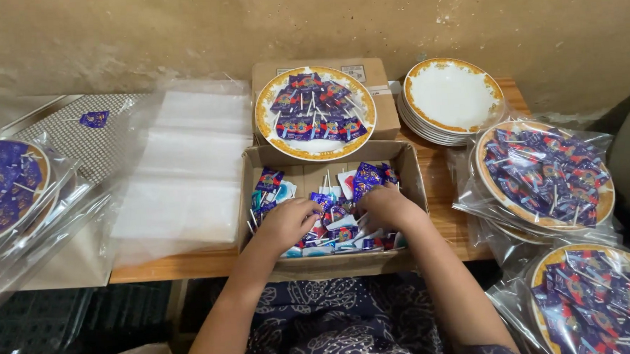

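Note:
Both my hands reach into an open cardboard box (410, 176) full of small wrapped lollipops (331, 229) in purple, blue and white wrappers. My left hand (287, 224) rests on the pile at the box's left, fingers curled over the sweets. My right hand (387, 206) digs into the pile at the right. Whether either hand grips a lollipop is hidden. Just behind the box, a white plate with a gold rim (317, 147) carries a ring of purple lollipops and sits on a shut carton (378, 79).
A stack of bare gold-rimmed plates (453, 96) stands at the back right. Bagged plates of lollipops lie at the right (541, 174), lower right (596, 299) and far left (4, 187). Clear plastic bags (180, 176) are piled on the left. A wall runs behind the wooden table (443, 192).

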